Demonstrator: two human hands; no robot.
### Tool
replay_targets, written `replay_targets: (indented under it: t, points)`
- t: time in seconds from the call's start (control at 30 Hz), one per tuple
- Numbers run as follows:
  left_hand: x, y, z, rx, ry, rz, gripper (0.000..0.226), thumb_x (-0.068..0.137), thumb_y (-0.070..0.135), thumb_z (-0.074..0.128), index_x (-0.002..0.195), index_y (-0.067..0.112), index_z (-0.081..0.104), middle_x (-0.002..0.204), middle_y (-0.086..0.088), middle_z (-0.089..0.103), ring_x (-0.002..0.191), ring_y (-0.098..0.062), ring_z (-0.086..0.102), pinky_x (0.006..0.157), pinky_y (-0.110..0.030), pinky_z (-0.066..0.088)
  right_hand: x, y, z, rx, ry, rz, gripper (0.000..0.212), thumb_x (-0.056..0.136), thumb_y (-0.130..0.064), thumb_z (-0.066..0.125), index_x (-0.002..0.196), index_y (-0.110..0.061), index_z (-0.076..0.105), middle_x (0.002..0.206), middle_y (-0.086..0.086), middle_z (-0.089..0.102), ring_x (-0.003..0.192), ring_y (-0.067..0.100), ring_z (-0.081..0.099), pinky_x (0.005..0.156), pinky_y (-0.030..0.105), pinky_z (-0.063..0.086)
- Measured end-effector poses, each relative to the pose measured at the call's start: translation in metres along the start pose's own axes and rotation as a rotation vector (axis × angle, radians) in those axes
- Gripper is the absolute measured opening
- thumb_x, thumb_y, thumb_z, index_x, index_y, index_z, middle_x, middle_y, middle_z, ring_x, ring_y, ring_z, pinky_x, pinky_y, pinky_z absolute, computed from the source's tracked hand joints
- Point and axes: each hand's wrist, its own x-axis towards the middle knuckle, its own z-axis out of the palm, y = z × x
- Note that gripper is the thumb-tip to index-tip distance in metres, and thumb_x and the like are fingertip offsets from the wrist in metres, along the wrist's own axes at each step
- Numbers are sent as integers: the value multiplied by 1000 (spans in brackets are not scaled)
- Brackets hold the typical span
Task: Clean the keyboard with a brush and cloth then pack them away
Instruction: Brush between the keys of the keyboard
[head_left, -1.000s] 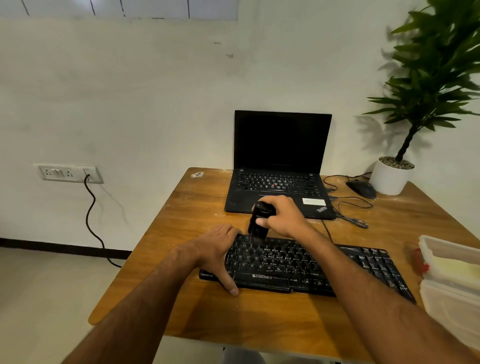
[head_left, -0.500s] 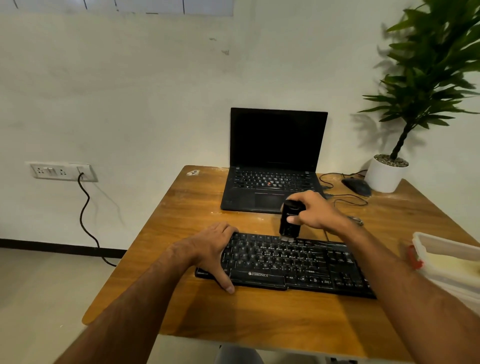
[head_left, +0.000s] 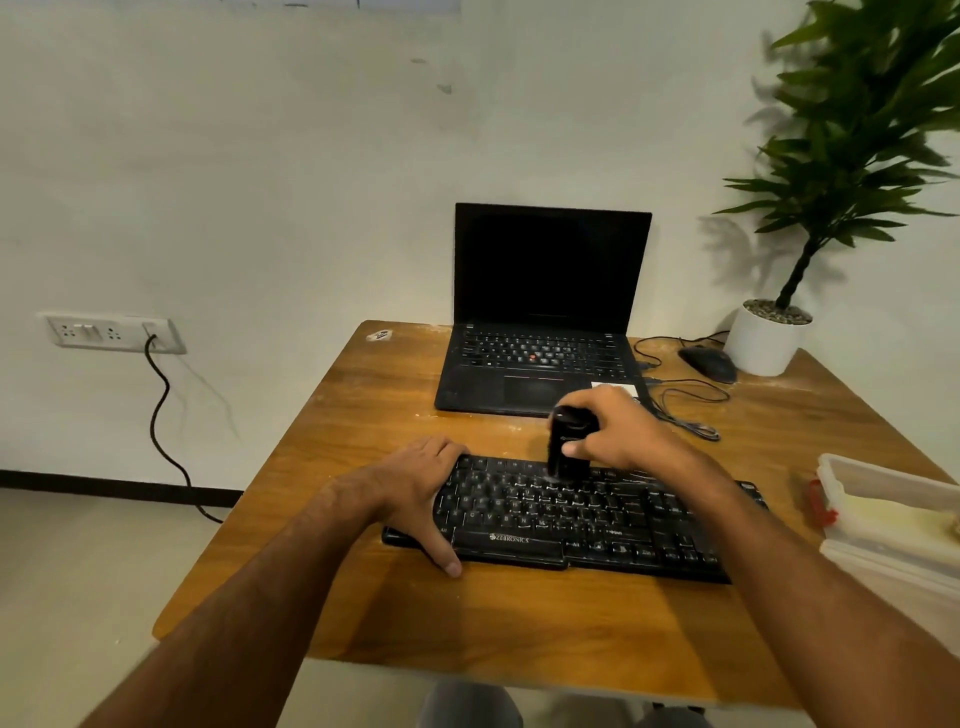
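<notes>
We are bracing keyboard (head_left: 587, 519) with left hand (head_left: 421, 486): fingers straight, lying flat over its left end, thumb reaching down past near edge onto worktop (head_left: 519, 613). Keyboard lying near centre of worktop. We are holding black brush (head_left: 566, 444) upright in right hand (head_left: 618, 428), grip wrapping its body, bristle end touching far key rows. Open laptop (head_left: 545, 312) sitting far behind. Plastic box (head_left: 893, 519) sitting at right edge.

The wooden table (head_left: 363, 613) carries a black keyboard (head_left: 597, 525); an open laptop (head_left: 545, 312); a mouse (head_left: 707, 364); a white plant pot (head_left: 763, 338); a plastic box (head_left: 893, 514).
</notes>
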Motion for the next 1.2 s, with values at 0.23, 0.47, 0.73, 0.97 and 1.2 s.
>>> replay_targets:
  t: [0.23,0.47,0.73,0.97,1.2]
  points:
    - [-1,4,-3,15,-6,-2,138,51,71,92,158,22,19,149,5,32,136,-15,31,123,-43,31,-6,-41,30,91,40,-122,32,79,-14,81,106,-25,70,99,-6,71,96,13,65,83,32,53]
    - [-3,7,-4,6,8,-3,135,53,67,94,157,22,22,147,5,33,135,-14,32,123,-41,31,-4,-52,39,59,69,-115,38,80,-13,80,116,-22,69,106,-2,69,100,15,62,84,28,48]
    - [-2,6,-5,3,-11,-7,139,49,69,94,158,23,20,149,4,32,136,-16,32,122,-45,32,-14,-38,14,-129,21,-63,25,80,-13,78,100,-26,70,96,-6,67,93,15,62,78,29,47]
    - [-4,10,-6,25,1,-17,133,51,69,94,154,19,25,146,5,34,134,-14,32,122,-43,33,-6,-67,53,198,100,-147,32,80,-13,80,108,-26,69,97,-7,69,94,13,64,79,31,55]
    - [-3,7,-5,12,1,3,136,51,68,94,157,23,21,148,5,32,135,-14,32,121,-40,33,-13,-34,11,-71,-58,61,37,78,-13,82,112,-24,71,108,0,68,101,19,64,86,37,54]
